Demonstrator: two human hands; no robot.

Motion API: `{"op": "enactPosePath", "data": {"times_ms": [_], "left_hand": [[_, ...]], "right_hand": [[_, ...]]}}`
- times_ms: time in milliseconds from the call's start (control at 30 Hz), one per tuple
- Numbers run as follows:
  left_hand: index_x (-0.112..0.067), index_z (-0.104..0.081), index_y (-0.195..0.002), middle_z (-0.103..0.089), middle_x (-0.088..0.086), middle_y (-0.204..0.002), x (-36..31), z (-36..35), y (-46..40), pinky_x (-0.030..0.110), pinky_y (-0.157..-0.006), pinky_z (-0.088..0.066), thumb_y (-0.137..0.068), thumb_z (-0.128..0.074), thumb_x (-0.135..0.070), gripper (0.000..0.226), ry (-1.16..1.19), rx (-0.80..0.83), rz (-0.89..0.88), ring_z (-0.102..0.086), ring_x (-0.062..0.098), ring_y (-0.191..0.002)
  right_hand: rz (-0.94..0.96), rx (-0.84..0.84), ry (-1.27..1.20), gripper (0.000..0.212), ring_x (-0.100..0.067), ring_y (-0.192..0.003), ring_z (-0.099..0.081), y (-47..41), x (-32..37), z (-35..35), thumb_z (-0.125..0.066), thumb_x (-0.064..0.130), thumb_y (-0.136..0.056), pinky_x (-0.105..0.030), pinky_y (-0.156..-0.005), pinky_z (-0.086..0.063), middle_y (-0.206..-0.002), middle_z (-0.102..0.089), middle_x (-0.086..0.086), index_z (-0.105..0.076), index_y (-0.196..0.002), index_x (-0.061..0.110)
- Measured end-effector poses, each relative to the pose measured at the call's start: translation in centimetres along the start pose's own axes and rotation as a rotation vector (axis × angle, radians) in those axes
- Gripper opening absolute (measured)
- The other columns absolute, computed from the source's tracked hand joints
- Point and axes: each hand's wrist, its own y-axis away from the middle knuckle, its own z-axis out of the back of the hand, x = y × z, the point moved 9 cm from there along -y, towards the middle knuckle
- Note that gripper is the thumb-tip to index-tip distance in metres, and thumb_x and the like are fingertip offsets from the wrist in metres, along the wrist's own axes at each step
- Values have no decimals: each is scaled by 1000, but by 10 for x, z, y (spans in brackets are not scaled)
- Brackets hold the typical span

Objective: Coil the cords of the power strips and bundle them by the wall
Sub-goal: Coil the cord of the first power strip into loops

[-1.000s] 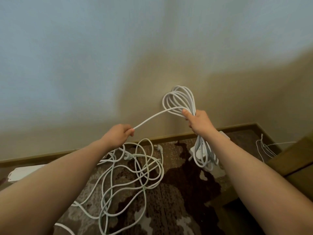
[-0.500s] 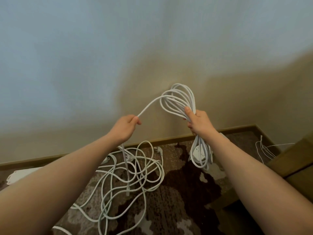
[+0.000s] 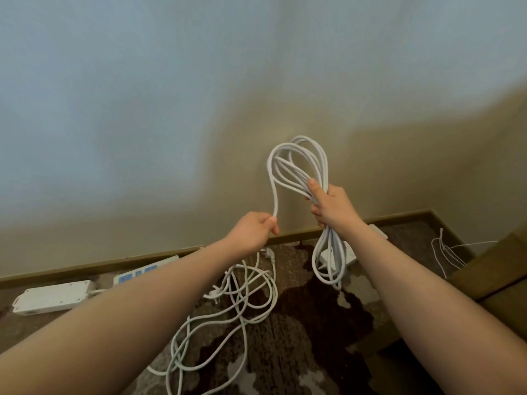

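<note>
Dim, soft indoor light; the wall (image 3: 142, 95) reads cool blue toward ten o'clock, warm beige shadow toward four. Wide-angle bend at the edges, baseboard (image 3: 114, 265) curving, forearms smeared large.

a brown patterned carpet (image 3: 313, 332) is spreading across the floor, a wooden baseboard (image 3: 399, 216) is running along the pale wall (image 3: 142, 109), and thin white wires (image 3: 445, 252) are lying in the right corner.

Two bare forearms reach in from the bottom corners, with no sleeves, watch or rings showing. The left hand (image 3: 253, 228) and right hand (image 3: 333, 205) are ungloved, nails short.
</note>
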Motion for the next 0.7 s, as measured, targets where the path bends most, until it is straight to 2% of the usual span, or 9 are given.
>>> {"op": "enactPosePath", "data": {"times_ms": [133, 267, 367, 433, 500, 600, 700], "left_hand": [[-11, -67, -75, -50, -3, -55, -9, -24, -4, 26, -54, -36, -99, -39, -25, 39, 15, 72, 33, -46, 12, -52], [-17, -64, -66, -51, -6, -52, -21, -33, -10, 27, -55, -36, -97, -41, -27, 40, -2, 50, 11, -48, 11, -53], [-17, -66, -68, -52, -6, -53, -26, -39, -14, 28, -59, -38, -97, -42, -28, 39, -16, 39, -7, -50, 12, -55], [-13, -70, -74, -53, -7, -52, -29, -42, -14, 28, -62, -40, -97, -43, -27, 38, -3, 41, -22, -52, 11, -56], [-11, -71, -78, -53, -7, -49, -30, -44, -14, 27, -60, -42, -98, -43, -27, 38, 16, 50, -35, -54, 6, -52], [-12, -69, -83, -56, -5, -52, -21, -46, -11, 25, -53, -41, -99, -42, -31, 37, 53, 101, -19, -50, 2, -40], [-12, -67, -86, -58, -3, -59, -1, -48, -2, 27, -62, -46, -100, -39, -28, 36, 15, 187, -35, -54, 10, -51]], "right_hand": [[26, 81, 0, 37, -14, -37, -35, 4, 3, -6, -68, 45, -89, -27, -40, -33, -49, -45, 0, -57, -84, 10], [13, 160, 0, 30, -16, -39, -37, 7, 3, -13, -82, 30, -77, -27, -38, -33, -60, -50, -9, -59, -80, 12], [7, 171, -13, 22, -16, -39, -37, 6, 4, -14, -83, 19, -77, -26, -37, -31, -60, -55, -9, -63, -81, 11], [18, 165, 0, 15, -18, -39, -37, 7, 7, -14, -79, 14, -79, -25, -38, -30, -66, -60, -17, -65, -77, 11], [41, 161, 5, 9, -17, -38, -39, 9, 11, -15, -75, 10, -80, -24, -37, -31, -70, -67, -16, -67, -77, 9], [60, 59, 18, 10, -16, -37, -38, 6, 15, -6, -70, 4, -77, -26, -39, -32, -56, -61, -6, -64, -71, 8], [7, -153, -2, 16, -15, -35, -38, -2, 11, 22, -66, 6, -80, -27, -42, -35, -46, -51, 1, -56, -69, 11]]}}
